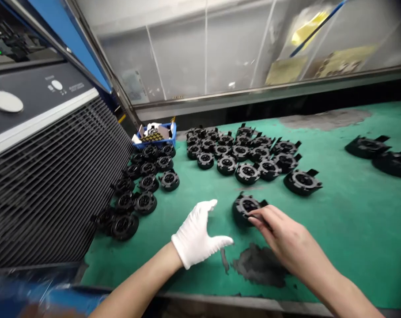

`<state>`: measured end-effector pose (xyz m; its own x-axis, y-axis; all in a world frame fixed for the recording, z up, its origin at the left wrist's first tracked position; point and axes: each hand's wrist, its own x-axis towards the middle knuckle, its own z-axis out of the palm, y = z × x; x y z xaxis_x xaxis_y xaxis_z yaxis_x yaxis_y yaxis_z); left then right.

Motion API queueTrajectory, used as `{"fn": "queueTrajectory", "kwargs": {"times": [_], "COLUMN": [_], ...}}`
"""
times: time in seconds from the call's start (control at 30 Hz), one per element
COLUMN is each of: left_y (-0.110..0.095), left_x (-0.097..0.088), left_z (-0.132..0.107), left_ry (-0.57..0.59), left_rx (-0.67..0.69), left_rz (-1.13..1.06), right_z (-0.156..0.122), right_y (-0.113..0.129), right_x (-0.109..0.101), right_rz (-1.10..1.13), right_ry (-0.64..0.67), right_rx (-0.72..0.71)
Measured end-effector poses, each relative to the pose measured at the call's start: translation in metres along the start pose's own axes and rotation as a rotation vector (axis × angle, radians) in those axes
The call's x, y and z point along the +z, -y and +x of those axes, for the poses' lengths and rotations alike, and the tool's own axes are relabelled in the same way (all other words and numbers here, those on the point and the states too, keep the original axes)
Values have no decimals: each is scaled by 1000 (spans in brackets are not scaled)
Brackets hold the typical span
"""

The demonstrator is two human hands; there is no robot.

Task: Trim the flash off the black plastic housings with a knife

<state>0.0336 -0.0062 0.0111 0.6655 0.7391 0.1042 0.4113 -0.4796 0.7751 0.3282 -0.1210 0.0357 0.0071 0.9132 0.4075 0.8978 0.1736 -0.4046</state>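
Observation:
My left hand (198, 236), in a white glove, is over the green mat with thumb and fingers spread apart and nothing between them. My bare right hand (281, 229) pinches the right edge of a round black plastic part (245, 207), which looks slightly tilted. The part has a grey-black notched ring on top and a dark centre. The gap of my left hand faces this part without touching it. Behind it stands a group of similar round black parts (227, 164), and a single one (302, 182) sits to the right.
More round black parts (145, 202) line the left side beside a slatted grey machine (54, 176). A blue tray (170, 134) with small pieces stands at the back left. Two black parts (368, 146) lie far right. The green mat (346, 229) has worn dark patches. A glass panel closes the back.

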Motion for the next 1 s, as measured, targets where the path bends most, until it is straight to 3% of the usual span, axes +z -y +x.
{"fn": "queueTrajectory", "kwargs": {"times": [0.1, 0.17, 0.23, 0.33, 0.47, 0.57, 0.67, 0.77, 0.9, 1.0], "left_y": [-8, -2, 9, 25, 31, 29, 31, 39, 43, 38], "left_x": [3, -1, -7, -15, -13, -7, -9, -16, -23, -25], "left_z": [-14, -26, -41, -65, -82, -80, -68, -58, -54, -53], "left_ry": [72, 103, 110, 100, 3, -20, 75, 132, 202, 218], "left_rx": [-85, -105, -100, -56, -62, -37, 32, 52, 45, 36], "left_rz": [-141, -203, -222, -140, 61, 112, 86, 81, 58, 39], "right_z": [-14, -20, -22, -23, -28, -35, -43, -50, -47, -41], "right_y": [60, 79, 76, 52, 33, 40, 51, 61, 71, 72], "right_x": [14, 17, 17, 19, 23, 20, 14, 11, 18, 24], "right_rz": [260, 396, 416, 325, 243, 258, 268, 258, 268, 145], "right_ry": [147, 186, 182, 113, 103, 173, 253, 301, 355, 345], "right_rx": [-84, -61, 4, 165, 300, 203, 86, 82, 16, -90]}}
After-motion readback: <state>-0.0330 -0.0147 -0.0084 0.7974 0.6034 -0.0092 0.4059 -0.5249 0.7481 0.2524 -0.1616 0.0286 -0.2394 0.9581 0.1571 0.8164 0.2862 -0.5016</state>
